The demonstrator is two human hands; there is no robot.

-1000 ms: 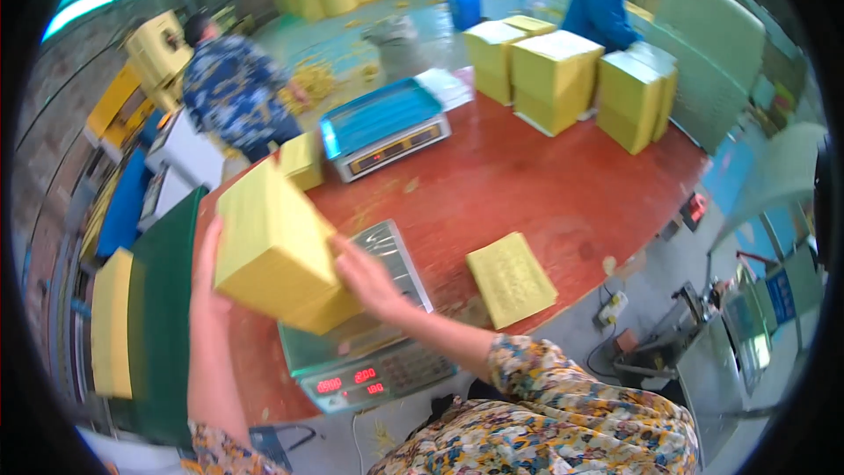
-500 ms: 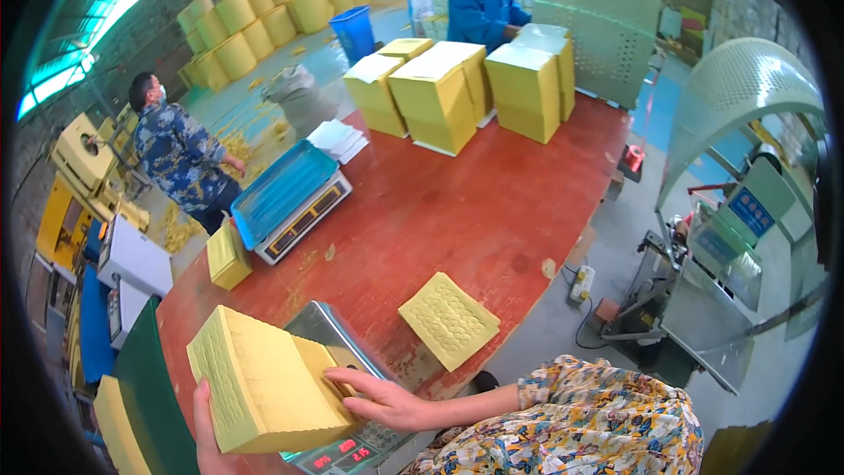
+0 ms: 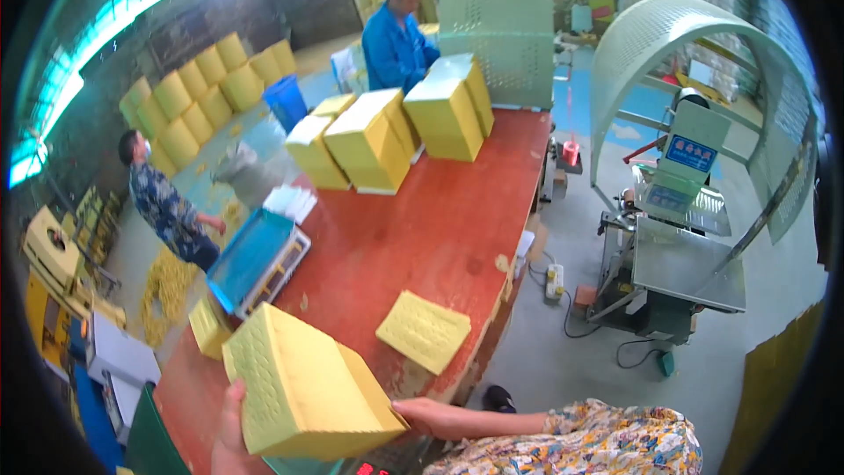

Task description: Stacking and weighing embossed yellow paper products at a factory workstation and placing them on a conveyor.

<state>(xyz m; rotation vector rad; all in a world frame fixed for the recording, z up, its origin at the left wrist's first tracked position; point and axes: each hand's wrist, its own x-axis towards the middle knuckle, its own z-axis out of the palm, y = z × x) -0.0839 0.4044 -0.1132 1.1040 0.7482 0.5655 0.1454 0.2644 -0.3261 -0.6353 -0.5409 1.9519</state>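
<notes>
A thick block of stacked yellow embossed paper sheets (image 3: 303,391) is gripped between my two hands at the table's near edge. My left hand (image 3: 230,431) presses on its left end, thumb up along the patterned face. At its right end my right hand (image 3: 431,418) closes on the edge of the sheets, its fingertips partly hidden. Below the block, mostly covered by it, is a digital scale with a red lit display (image 3: 374,470). A thinner pile of embossed yellow sheets (image 3: 425,332) lies on the table beyond my right hand.
On the red table (image 3: 440,237) stand tall yellow paper stacks (image 3: 365,149), a blue-tray scale (image 3: 255,255) and a small yellow block (image 3: 209,325). A person in blue (image 3: 391,48) is behind it, another in camouflage (image 3: 167,202) left. A metal machine (image 3: 686,264) stands right.
The view has swung right. The block has shifted right over the table and now covers most of the near scale. My right hand has gone from the block's side to its right-hand edge.
</notes>
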